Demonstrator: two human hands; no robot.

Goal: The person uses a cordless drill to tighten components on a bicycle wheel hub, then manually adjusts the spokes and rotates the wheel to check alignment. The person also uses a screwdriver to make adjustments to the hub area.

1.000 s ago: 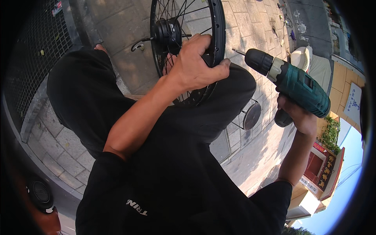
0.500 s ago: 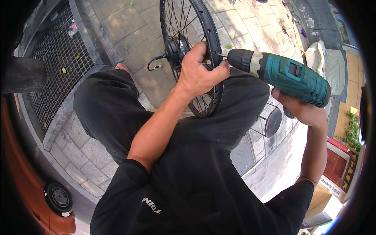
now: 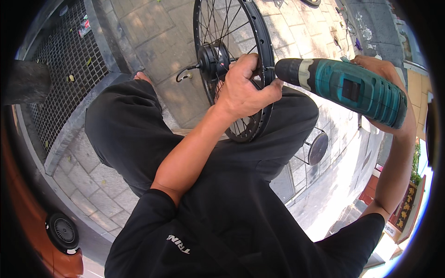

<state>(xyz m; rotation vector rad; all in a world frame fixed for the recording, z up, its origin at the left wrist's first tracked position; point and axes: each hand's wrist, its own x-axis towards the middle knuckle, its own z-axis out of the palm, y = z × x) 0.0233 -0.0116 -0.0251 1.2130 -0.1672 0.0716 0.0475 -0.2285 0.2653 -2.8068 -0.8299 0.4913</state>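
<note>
A black bicycle wheel rim point(image 3: 265, 46) with dark spokes stands upright between my knees. Its thick black hub motor point(image 3: 212, 62) has a short cable coming out of the left side. My left hand point(image 3: 243, 90) is closed around the near part of the rim, the thumb lying toward the outer side. In my right hand point(image 3: 384, 68) is a teal and black cordless drill point(image 3: 331, 83), gripped behind its body, so the handle is mostly hidden. Its chuck point(image 3: 288, 72) points left, and a thin bit reaches the rim's outer face just above my left thumb.
A small round stool point(image 3: 318, 148) stands beyond my right knee. Left of me lies a metal grating point(image 3: 65, 74) with a stone edge, near a dark post point(image 3: 28, 82). An orange car point(image 3: 28, 222) is at the lower left. Cables point(image 3: 350, 23) lie on the paving at upper right.
The drill has shifted slightly right, and my right hand has swung from below its body up to its far side. The wheel and my left hand have moved a little right.
</note>
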